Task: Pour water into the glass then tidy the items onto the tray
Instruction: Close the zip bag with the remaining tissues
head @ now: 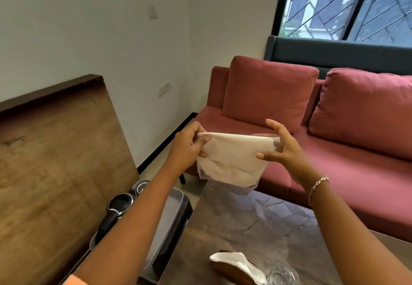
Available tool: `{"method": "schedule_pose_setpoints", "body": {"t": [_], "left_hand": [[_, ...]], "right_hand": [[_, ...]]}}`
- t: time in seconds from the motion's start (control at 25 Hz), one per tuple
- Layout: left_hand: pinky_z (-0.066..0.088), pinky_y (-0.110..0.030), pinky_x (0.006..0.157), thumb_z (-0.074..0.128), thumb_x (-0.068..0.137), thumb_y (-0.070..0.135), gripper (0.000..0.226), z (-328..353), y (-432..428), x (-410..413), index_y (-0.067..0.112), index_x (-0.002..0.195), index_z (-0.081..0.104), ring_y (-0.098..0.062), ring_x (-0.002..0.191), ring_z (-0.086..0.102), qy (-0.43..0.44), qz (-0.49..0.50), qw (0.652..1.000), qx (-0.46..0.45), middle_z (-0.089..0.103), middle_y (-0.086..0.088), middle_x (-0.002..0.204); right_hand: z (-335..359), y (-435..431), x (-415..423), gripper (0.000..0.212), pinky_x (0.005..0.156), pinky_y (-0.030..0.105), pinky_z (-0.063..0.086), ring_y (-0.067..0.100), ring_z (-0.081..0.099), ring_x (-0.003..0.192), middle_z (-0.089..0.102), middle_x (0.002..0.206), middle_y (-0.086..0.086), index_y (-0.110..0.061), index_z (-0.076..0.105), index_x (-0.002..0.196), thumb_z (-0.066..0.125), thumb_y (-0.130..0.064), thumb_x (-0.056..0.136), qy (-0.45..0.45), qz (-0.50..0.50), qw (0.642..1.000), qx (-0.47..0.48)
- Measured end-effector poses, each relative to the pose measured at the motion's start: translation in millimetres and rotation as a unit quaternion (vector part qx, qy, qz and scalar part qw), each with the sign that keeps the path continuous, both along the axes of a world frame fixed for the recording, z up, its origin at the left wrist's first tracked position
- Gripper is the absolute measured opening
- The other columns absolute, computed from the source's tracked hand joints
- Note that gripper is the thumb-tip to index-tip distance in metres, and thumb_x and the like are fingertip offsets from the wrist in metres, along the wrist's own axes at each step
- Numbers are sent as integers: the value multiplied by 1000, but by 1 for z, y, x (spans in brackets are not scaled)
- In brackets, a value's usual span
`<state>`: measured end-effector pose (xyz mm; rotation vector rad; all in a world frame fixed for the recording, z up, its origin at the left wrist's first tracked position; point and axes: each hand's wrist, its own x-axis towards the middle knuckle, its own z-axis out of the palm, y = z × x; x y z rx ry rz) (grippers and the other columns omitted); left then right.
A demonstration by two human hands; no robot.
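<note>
No text, label or brand can be read anywhere. Nothing legible stands on any item in view

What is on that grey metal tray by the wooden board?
On the grey metal tray: a black-handled kettle and a glass. The left forearm hides part of it.

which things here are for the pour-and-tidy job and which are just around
Job: cloth held in left hand and right hand, glass, tray, kettle, napkin holder.
Around: sofa, window, wooden panel, bracelet.
</note>
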<state>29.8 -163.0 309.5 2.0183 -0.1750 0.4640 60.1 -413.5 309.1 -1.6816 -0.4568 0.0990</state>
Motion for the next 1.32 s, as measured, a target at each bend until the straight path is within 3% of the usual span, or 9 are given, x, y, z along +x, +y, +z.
{"method": "schedule_pose_setpoints", "body": {"t": [0.16, 0.4, 0.48, 0.56, 0.68, 0.76, 0.96, 1.12, 1.32], "left_hand": [[61, -30, 58, 56, 89, 6, 23, -23, 54, 13, 18, 70, 49, -12, 69, 56, 67, -33, 996, -39, 48, 3, 71], [57, -17, 62, 64, 79, -7, 21, -63, 154, 42, 13, 77, 57, -15, 75, 59, 200, -76, 974, -80, 57, -3, 80], [52, -16, 68, 65, 73, -15, 30, -83, 184, 53, 11, 88, 60, -13, 77, 58, 236, -75, 968, -46, 60, -3, 84], [48, -22, 73, 64, 69, -19, 37, -105, 206, 63, 7, 95, 65, -15, 78, 58, 264, -45, 963, 0, 65, -14, 88], [48, -30, 72, 66, 69, -14, 24, -148, 245, 86, 3, 86, 72, -19, 74, 60, 282, -4, 955, 91, 69, -23, 89], [49, -39, 78, 66, 71, -10, 14, -178, 272, 103, -4, 83, 71, -31, 82, 62, 302, -2, 943, 139, 68, -25, 89], [50, -45, 76, 61, 76, -6, 11, -239, 317, 124, 1, 78, 68, -33, 84, 61, 337, -2, 924, 178, 66, -20, 87], [42, -33, 66, 61, 78, -4, 10, -268, 330, 137, 4, 75, 66, -24, 75, 57, 319, -5, 932, 173, 61, -11, 78], [50, -42, 80, 62, 79, -5, 11, -277, 341, 149, 3, 81, 69, -31, 89, 63, 342, -22, 933, 113, 68, -16, 92]], "right_hand": [[-37, 47, 19, 33, 65, 18, 56, 4, 67, 73, 73, 76, -6, -4, 62, 102, 64, 10, 73, 60, 25, 997, -51], [-91, 145, 38, 17, 83, 57, 51, 32, 64, 81, 69, 88, 19, -9, 69, 98, 58, -4, 86, 48, -37, 989, -135], [-115, 177, 43, 21, 79, 52, 53, 39, 65, 83, 71, 91, 24, -6, 68, 105, 59, -6, 86, 27, -53, 981, -182], [-140, 206, 43, 22, 72, 39, 53, 27, 65, 75, 72, 90, 21, -8, 68, 106, 58, -7, 86, 12, -48, 976, -214], [-185, 252, 52, 19, 66, 30, 50, 17, 62, 69, 72, 78, 6, -7, 69, 101, 56, -10, 88, 28, -9, 968, -249], [-212, 279, 63, 17, 54, 12, 37, 2, 51, 58, 61, 64, -12, -9, 70, 97, 55, -12, 89, 38, 5, 964, -265], [-262, 323, 80, 24, 58, 9, 34, 25, 63, 87, 72, 95, 10, -15, 66, 111, 53, -10, 91, 66, 26, 958, -277], [-286, 340, 92, 28, 79, 27, 46, 27, 63, 97, 71, 105, 12, -15, 63, 115, 51, -8, 91, 84, 34, 953, -289], [-294, 344, 106, 31, 81, 19, 44, 21, 63, 101, 71, 109, 5, -19, 64, 114, 53, -4, 89, 40, 26, 964, -263]]}}
